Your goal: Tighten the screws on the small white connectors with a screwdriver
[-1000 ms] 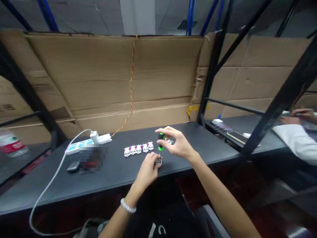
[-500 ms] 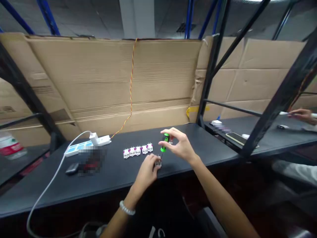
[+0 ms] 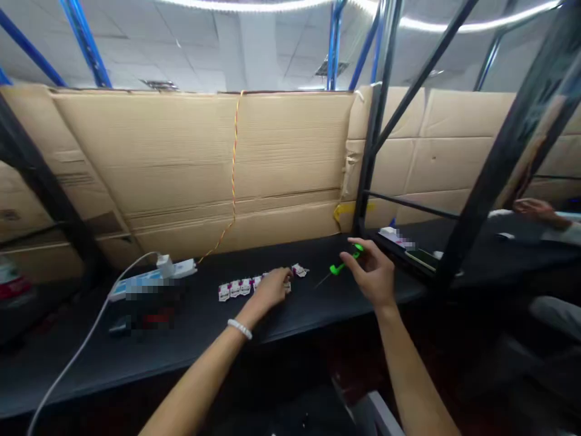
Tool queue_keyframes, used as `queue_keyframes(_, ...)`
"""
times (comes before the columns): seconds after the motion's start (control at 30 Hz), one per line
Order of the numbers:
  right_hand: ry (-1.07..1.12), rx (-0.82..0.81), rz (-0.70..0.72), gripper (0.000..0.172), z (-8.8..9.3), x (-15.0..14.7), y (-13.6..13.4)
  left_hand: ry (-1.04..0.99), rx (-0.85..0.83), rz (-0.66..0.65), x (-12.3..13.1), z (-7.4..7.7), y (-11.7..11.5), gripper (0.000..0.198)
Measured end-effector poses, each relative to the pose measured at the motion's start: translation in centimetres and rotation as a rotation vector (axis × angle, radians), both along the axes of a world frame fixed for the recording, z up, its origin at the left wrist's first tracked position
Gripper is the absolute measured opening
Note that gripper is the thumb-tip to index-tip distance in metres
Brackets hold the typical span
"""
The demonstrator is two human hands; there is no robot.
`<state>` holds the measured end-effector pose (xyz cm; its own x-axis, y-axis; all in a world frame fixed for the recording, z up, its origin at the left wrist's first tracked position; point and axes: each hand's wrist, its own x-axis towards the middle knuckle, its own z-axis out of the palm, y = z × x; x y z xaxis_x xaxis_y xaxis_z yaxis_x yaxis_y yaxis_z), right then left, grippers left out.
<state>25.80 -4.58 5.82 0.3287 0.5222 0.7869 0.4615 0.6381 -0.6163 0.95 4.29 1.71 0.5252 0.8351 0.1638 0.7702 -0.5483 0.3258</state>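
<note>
My left hand is at the right end of a row of several small white-and-purple parts, with its fingers curled down over a small white part. The fingers hide much of that part and some of the row. Just beyond the fingertips lies another white-and-purple part, turned at an angle. My right hand holds a green-and-black screwdriver by its handle, between thumb and fingers. The thin shaft slants down to the left, its tip over the black table.
On the left are a white-and-blue power strip with a white plug and cable, and blurred dark items. A cardboard wall and black metal posts frame the bench. At right lie a phone and another person's hand.
My right hand has moved right with the screwdriver, lifting its tip off the part and tilting it. My left hand has brought the white part up beside the row's end. The view has shifted.
</note>
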Motion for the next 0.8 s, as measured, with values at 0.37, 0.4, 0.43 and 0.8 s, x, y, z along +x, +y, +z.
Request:
queue_keyframes(0.37, 0.026, 0.074, 0.026, 0.031, 0.8, 1.5, -0.8, 0.063, 0.077, 0.077, -1.4, 0.8, 3.7, 0.033)
queue_keyframes(0.4, 0.031, 0.073, 0.027, 0.031, 0.8, 1.6, -0.9, 0.057, 0.082, 0.055, -0.8, 0.7, 3.7, 0.033)
queue_keyframes(0.43, 0.036, 0.071, 0.028, 0.031, 0.9, 1.6, -1.0, 0.051, 0.083, 0.026, -0.1, 0.7, 3.7, 0.033)
queue_keyframes(0.8, 0.011, 0.093, 0.033, 0.029, 1.2, 3.0, -1.4, 0.096, 0.052, -0.132, 2.8, -0.7, 0.6, 0.022)
